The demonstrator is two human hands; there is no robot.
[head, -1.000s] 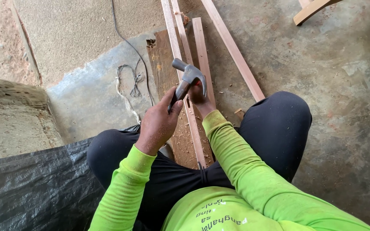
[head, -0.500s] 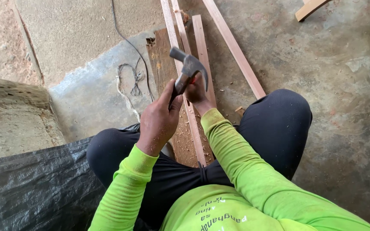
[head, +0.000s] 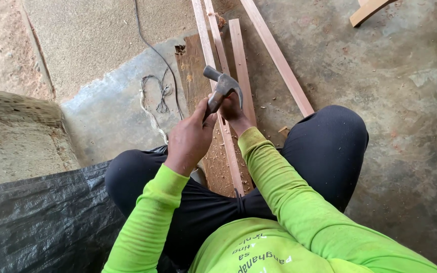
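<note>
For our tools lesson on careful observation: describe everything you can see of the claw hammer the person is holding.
The grey metal claw hammer has a dull, worn steel head with a round striking face pointing up-left and a curved claw arcing down to the right. Its handle slants down-left into the grip of the left hand, which wraps it and hides its lower part. The head hangs raised above the long pale wooden strip on the floor, just beside the right hand, which rests on that strip.

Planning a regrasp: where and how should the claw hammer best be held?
Grip the claw hammer low on its handle, coming from the near side. The left hand chokes up just under the head, which points away; the right hand occupies the wooden strip beneath.
</note>
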